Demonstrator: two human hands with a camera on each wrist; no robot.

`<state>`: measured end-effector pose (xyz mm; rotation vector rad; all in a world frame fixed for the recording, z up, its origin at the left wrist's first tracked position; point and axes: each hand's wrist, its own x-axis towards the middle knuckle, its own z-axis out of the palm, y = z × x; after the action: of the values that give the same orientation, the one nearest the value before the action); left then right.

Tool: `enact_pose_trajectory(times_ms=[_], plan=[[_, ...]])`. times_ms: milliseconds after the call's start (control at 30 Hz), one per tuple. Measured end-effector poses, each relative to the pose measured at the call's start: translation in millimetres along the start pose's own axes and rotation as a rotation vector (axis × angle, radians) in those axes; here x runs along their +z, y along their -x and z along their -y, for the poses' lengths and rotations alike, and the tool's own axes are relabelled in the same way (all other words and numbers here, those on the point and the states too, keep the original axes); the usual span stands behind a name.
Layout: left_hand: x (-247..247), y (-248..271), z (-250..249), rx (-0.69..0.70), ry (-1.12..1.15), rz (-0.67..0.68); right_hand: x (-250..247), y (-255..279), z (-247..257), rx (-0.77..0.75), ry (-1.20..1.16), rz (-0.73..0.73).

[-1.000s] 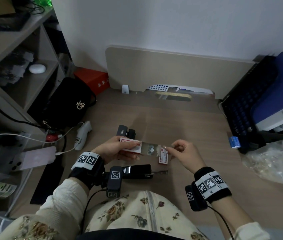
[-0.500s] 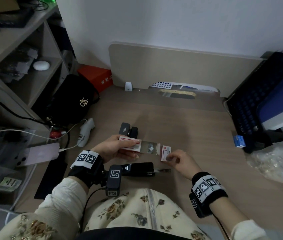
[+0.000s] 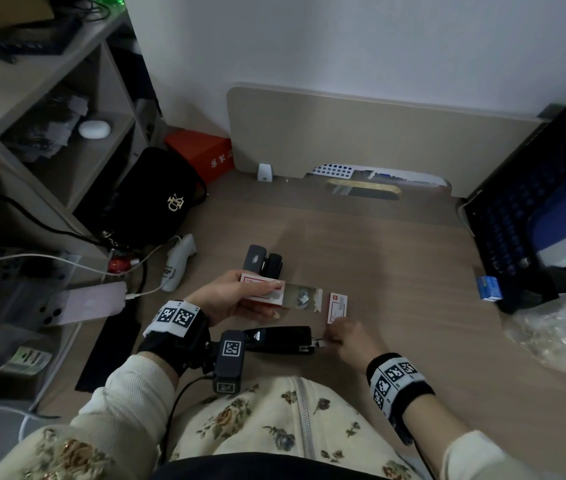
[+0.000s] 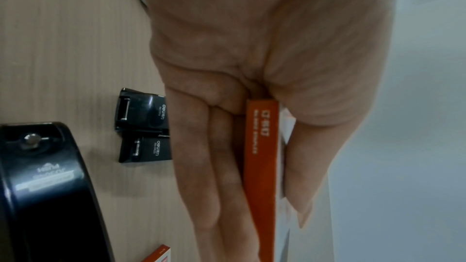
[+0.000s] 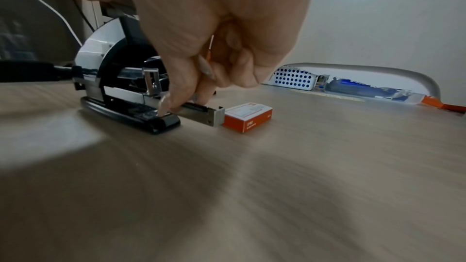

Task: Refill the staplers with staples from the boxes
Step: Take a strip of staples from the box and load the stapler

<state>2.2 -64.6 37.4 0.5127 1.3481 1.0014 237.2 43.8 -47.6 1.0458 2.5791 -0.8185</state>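
Observation:
My left hand (image 3: 272,299) grips a red-and-white staple box (image 3: 262,292) above the desk, its inner tray (image 3: 300,299) slid out to the right. In the left wrist view the box's orange edge (image 4: 262,166) sits between thumb and fingers. A black stapler (image 3: 281,339) lies near me with its metal magazine (image 5: 201,113) pulled out in front. My right hand (image 3: 330,337) is at that magazine, its curled fingertips (image 5: 176,105) pinching a thin staple strip into the channel. A second staple box (image 3: 338,307) lies just beyond. Two small black staplers (image 3: 264,261) sit farther back.
A black handbag (image 3: 163,199), a white handheld device (image 3: 177,261) and a pink phone (image 3: 91,303) on a cable crowd the left. A small blue box (image 3: 488,288), a black crate (image 3: 516,216) and a plastic bag (image 3: 558,334) stand on the right. A beige panel (image 3: 361,133) closes the back.
My right hand has come down from the open box's tray to the front of the black stapler. The left hand has kept the box where it was.

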Motion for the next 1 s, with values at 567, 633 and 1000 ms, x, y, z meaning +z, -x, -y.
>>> enact_pose_trajectory(times_ms=[567, 633, 1000], plan=[[1.9, -1.8, -0.1, -0.021, 0.028, 0.007, 24.7, -7.4, -5.9, -0.013, -0.011, -0.05], [1.3, -2.0, -0.1, -0.017, 0.03, 0.012, 20.3, -3.4, -7.7, -0.002, -0.025, -0.035], [7.7, -6.2, -3.2, -0.01, 0.019, 0.048, 19.8, 14.2, -16.7, -0.136, -0.019, 0.032]])
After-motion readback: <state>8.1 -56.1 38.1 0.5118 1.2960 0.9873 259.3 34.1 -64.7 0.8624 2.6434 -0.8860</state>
